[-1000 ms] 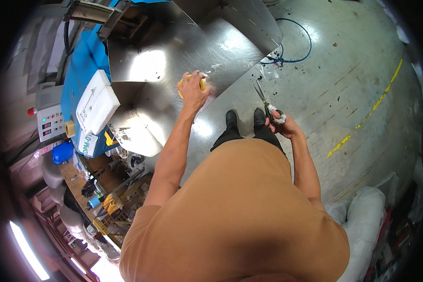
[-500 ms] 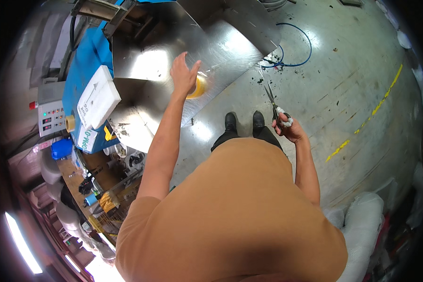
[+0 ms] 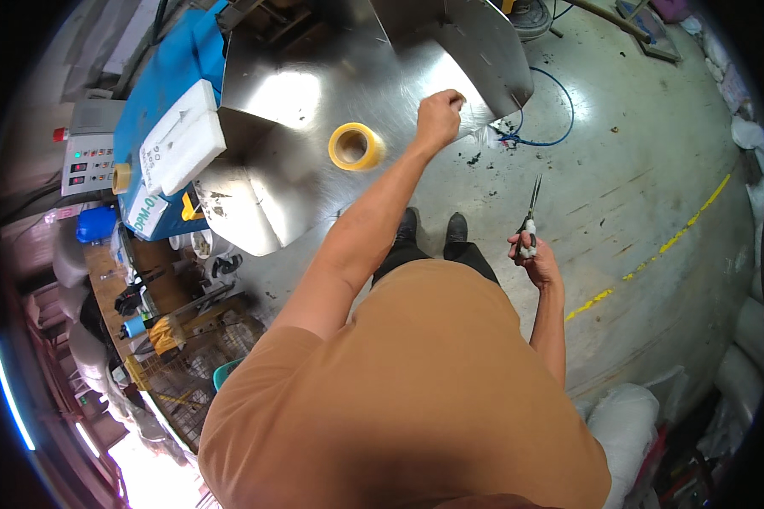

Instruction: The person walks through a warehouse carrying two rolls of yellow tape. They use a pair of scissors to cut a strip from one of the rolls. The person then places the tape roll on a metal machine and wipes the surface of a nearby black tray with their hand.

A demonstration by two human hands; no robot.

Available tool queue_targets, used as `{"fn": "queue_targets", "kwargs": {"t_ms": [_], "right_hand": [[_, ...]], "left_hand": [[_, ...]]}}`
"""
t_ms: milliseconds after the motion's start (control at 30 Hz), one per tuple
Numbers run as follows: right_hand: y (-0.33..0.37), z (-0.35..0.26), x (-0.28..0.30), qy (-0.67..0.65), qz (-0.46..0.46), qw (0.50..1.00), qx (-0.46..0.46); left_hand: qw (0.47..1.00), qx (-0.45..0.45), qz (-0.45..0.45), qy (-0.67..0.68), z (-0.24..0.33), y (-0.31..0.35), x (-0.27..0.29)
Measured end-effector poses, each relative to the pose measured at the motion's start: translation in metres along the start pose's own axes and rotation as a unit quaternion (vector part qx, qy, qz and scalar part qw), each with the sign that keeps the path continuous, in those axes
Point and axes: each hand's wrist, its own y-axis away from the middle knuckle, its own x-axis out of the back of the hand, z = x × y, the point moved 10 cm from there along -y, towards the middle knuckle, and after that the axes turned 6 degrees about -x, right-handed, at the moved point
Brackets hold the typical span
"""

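Observation:
My left hand is over the right side of a shiny sheet-metal tray, its fingers curled together in a pinch. Whatever may be between its fingertips is too small to make out. On the metal, left of that hand and apart from it, lies a roll of yellowish packing tape. Low on the right, my right hand grips a pair of scissors by the handles, which have white wrapping on them. Their blades point away from me, nearly together.
A white foam block rests on the blue machine at left, beside a grey control box. A blue hose loops on the floor past the tray's right edge. Wrapped white bundles stand at lower right.
My left hand has moved right, away from the tape roll, and its spread fingers have closed. The scissors in my right hand have come lower and their blades have drawn nearer together.

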Motion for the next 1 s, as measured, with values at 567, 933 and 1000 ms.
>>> {"fn": "queue_targets", "kwargs": {"t_ms": [567, 933, 1000], "right_hand": [[-0.061, -0.174, -0.072, 0.408, 0.188, 0.863, 0.232], [-0.173, -0.304, -0.159, 0.541, 0.331, 0.693, 0.343], [-0.189, -0.317, -0.163, 0.553, 0.353, 0.684, 0.319]], "left_hand": [[0.940, 0.252, -0.084, 0.212, -0.092, 0.246, 0.065], [0.865, 0.356, 0.184, 0.301, -0.143, 0.418, 0.166], [0.856, 0.355, 0.211, 0.312, -0.144, 0.428, 0.181]]}}
